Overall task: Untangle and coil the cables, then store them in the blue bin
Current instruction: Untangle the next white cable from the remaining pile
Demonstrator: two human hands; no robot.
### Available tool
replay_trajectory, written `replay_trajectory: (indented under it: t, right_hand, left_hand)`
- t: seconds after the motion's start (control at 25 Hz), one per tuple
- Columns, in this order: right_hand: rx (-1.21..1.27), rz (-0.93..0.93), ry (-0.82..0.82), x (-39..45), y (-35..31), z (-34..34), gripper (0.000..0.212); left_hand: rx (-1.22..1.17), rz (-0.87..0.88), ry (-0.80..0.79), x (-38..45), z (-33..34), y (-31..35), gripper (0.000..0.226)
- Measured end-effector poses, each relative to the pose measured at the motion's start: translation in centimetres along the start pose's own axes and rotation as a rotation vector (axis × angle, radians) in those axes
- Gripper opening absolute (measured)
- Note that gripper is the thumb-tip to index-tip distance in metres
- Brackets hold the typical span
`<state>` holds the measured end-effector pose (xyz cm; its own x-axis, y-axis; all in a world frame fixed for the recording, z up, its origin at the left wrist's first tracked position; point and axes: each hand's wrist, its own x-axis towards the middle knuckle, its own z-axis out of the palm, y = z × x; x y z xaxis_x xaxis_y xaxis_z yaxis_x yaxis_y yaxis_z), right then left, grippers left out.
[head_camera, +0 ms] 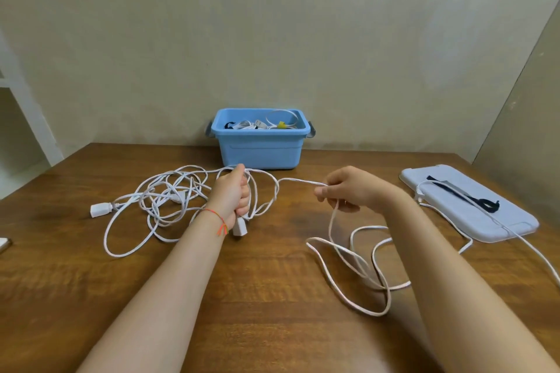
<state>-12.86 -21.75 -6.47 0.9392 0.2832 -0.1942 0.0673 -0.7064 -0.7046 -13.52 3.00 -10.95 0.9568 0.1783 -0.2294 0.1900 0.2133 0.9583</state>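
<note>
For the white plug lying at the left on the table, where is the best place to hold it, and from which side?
Hold the white plug across its blocky body, coming from above. It lies flat on the table, its free end pointing left, and the cable leaves its right end, so top and long sides are clear.

It looked like a simple room at home: a wooden table (272,297) stood against a plain beige wall (272,24), with a white shelf (18,106) at the left.

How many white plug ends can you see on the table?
2: one plug end lies left of the cable tangle, one plug end hangs below the left hand. More may hide.
</note>
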Motion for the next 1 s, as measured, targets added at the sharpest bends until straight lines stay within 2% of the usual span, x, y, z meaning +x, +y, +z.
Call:
replay_trajectory:
  t: [0.04, 0.08, 0.16, 0.24, 0.32, 0.36, 0.44, 0.52, 0.6, 0.64, 0.72, 0.8, 0.88, 1.0]
  right_hand:
    - [0.102, 0.003, -0.026, 0.1, 0.1, -1.1, 0.025]
    - [0.174, 0.016, 0.055, 0.2, 0.4, -2.5, 0.027]
    - [0.213, 0.123, 0.446, 0.8, 1.7, -5.0, 0.030]
    - [0.341, 0.233, 0.799, 1.2, 2.7, -7.2, 0.028]
    - [0.539, 0.252, 0.901, 1.6, 2.0, -8.1, 0.021]
    - [0.538, 0.263, 0.912, 2.0, 1.4, -7.9, 0.019]
    - [0.334, 0.280, 0.915, 2.3, -0.8, -6.8, 0.030]
    - [0.165, 0.085, 0.829, 1.5, -4.1, -4.4, 0.038]
    - [0.222, -0.147, 0.653, 0.7, -6.5, -1.6, 0.025]
    - [0.303, -0.201, 0.533, 0.2, -7.3, -0.1, 0.023]
    - [0.305, -0.211, 0.383, -0.3, -8.0, 1.8, 0.038]
    - [0.091, -0.158, 0.378, -0.5, -7.2, 1.7, 0.052]
    - [-0.068, -0.048, 0.455, -0.9, -5.5, 0.5, 0.059]
    - [-0.192, 0.183, 0.701, -0.8, -1.7, -2.1, 0.049]
  left_hand:
    - [0.008, 0.009, 0.053, 0.3, -0.2, 0.4, 0.042]
    - [-0.005, 0.006, 0.124, 0.5, -0.4, 1.1, 0.038]
    - [-0.108, -0.064, 0.322, 1.2, -1.4, 2.6, 0.029]
    - [-0.117, -0.069, 0.460, 1.8, -2.3, 3.6, 0.035]
    - [-0.038, -0.035, 0.418, 1.5, -1.8, 4.3, 0.033]
    - [0.001, -0.027, 0.323, 1.0, -1.1, 4.5, 0.031]
    - [0.092, -0.029, 0.077, -0.6, 0.3, 5.1, 0.039]
    - [0.211, -0.012, -0.159, -2.2, 1.8, 5.8, 0.046]
    - [0.301, 0.006, -0.328, -3.8, 3.4, 6.4, 0.049]
    - [0.319, 0.011, -0.373, -4.5, 4.2, 6.7, 0.050]
    - [0.310, 0.016, -0.384, -5.0, 4.9, 7.0, 0.050]
    - [0.250, 0.020, -0.353, -4.6, 4.4, 6.8, 0.049]
    - [0.101, 0.003, -0.275, -3.4, 2.6, 6.3, 0.048]
    - [-0.186, -0.051, 0.027, -1.0, -0.5, 5.1, 0.041]
